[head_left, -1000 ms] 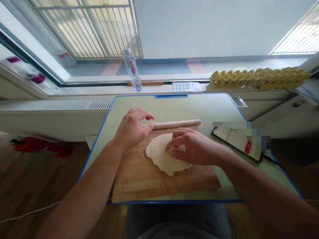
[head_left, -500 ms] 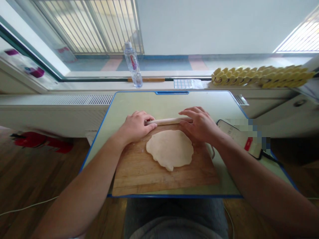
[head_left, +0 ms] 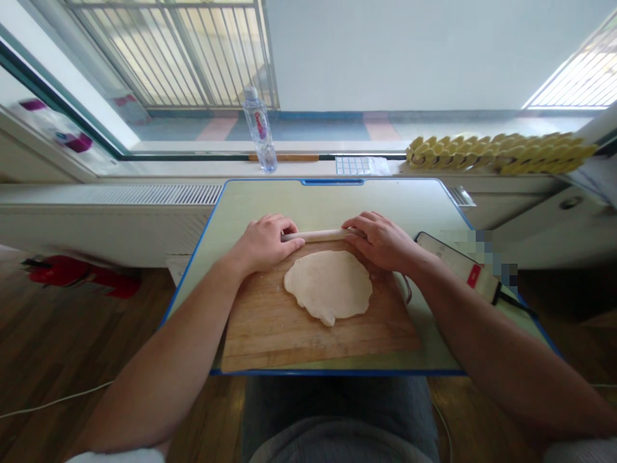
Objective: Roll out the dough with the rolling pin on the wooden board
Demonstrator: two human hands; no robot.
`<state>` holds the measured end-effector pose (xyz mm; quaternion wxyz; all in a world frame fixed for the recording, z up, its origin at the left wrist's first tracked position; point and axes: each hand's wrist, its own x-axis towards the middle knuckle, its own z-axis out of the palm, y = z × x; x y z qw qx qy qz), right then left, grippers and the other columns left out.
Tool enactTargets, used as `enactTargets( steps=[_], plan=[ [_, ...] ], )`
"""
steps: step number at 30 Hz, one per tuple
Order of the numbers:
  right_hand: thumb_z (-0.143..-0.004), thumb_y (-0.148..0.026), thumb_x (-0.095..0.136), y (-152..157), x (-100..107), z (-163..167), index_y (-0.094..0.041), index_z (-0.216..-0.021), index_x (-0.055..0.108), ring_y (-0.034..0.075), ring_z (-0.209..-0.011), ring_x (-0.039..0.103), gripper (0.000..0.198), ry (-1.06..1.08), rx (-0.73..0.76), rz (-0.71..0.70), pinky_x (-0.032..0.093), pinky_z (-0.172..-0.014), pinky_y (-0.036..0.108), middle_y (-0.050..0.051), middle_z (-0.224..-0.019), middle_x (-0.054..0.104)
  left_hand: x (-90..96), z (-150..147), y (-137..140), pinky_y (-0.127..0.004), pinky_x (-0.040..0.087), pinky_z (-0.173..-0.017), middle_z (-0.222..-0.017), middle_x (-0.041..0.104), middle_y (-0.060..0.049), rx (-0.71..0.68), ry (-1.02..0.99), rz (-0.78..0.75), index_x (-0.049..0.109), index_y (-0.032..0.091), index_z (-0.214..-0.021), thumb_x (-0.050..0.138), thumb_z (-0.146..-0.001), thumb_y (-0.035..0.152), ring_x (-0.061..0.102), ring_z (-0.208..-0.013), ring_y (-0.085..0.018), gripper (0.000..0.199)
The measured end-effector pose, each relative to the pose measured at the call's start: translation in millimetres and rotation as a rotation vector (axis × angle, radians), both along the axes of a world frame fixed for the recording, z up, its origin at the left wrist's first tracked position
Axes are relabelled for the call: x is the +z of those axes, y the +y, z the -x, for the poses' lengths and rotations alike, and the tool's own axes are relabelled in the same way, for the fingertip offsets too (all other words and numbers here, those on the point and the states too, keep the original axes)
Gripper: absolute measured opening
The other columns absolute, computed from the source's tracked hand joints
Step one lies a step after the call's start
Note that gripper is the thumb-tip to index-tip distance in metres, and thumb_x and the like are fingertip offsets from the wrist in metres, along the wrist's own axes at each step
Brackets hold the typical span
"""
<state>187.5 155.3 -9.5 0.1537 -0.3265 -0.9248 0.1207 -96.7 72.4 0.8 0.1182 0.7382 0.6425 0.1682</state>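
Note:
My left hand (head_left: 270, 241) is closed round the left end of a thin wooden rolling pin (head_left: 321, 236), its thumb on the near side. At the other end my right hand (head_left: 380, 238) grips the pin, fingers over the top. The pin lies level at the far edge of a wooden cutting board (head_left: 308, 347), beyond the dough. A flat, pale sheet of dough (head_left: 330, 286) rests on the board, roughly oval with an uneven rim and a small lump at its near edge. Both pin ends are hidden by my hands.
The board sits on a pale green table (head_left: 332, 202) with blue edging. A phone (head_left: 456, 263) lies by my right forearm. On the windowsill stand a clear bottle (head_left: 261, 135) and yellow egg cartons (head_left: 501, 154). A red fire extinguisher (head_left: 81, 273) lies on the floor at left.
My right hand's fingers have curled down from a lifted, spread pose onto the rolling pin. The left hand keeps its hold, and the dough looks the same.

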Motion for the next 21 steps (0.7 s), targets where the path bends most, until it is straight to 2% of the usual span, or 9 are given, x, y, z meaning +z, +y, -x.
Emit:
enactTargets(
  steps=[4, 10, 14, 18, 21],
  plan=[
    [-0.098, -0.043, 0.065, 2, 1, 1, -0.020, -0.125, 0.073, 0.023, -0.098, 0.066, 0.036, 0.011, -0.043, 0.038, 0.047, -0.091, 0.034, 0.009, -0.110, 0.073, -0.2, 4, 3, -0.034, 0.050, -0.082, -0.097, 0.072, -0.005, -0.050, -0.095, -0.019, 0.075, 0.022, -0.095, 0.062, -0.091, 0.051, 0.065, -0.090, -0.022, 0.032],
    [-0.094, -0.045, 0.072, 2, 3, 4, -0.023, -0.119, 0.076, 0.016, -0.085, 0.067, 0.035, 0.046, -0.084, 0.130, 0.046, -0.079, 0.026, 0.003, -0.102, 0.075, -7.1, 5, 5, -0.034, 0.050, -0.081, -0.100, 0.075, -0.006, -0.037, -0.098, 0.030, 0.078, 0.021, -0.097, 0.067, -0.085, 0.055, 0.066, -0.092, -0.024, 0.038],
    [-0.098, -0.049, 0.066, -8, 13, 8, -0.024, -0.115, 0.078, 0.018, -0.091, 0.070, 0.032, -0.024, -0.140, 0.091, 0.045, -0.079, 0.026, 0.004, -0.103, 0.079, -7.2, 5, 8, -0.034, 0.051, -0.082, -0.099, 0.076, -0.007, -0.024, -0.129, 0.022, 0.078, 0.020, -0.093, 0.063, -0.085, 0.056, 0.067, -0.090, -0.024, 0.040],
    [-0.104, -0.049, 0.056, -26, 23, 6, -0.025, -0.114, 0.078, 0.020, -0.092, 0.072, 0.034, -0.046, -0.222, 0.009, 0.045, -0.077, 0.028, 0.004, -0.102, 0.080, 5.4, -1, 3, -0.034, 0.052, -0.080, -0.094, 0.073, -0.007, -0.038, -0.115, -0.014, 0.078, 0.019, -0.092, 0.063, -0.086, 0.054, 0.066, -0.086, -0.023, 0.038],
    [-0.107, -0.051, 0.050, -45, 23, 0, -0.023, -0.112, 0.078, 0.021, -0.095, 0.072, 0.039, -0.072, -0.256, -0.060, 0.046, -0.081, 0.029, 0.007, -0.104, 0.080, 15.0, -10, -11, -0.034, 0.052, -0.084, -0.098, 0.070, -0.007, -0.057, -0.094, -0.067, 0.078, 0.020, -0.096, 0.065, -0.087, 0.054, 0.065, -0.090, -0.022, 0.037]
  ],
)
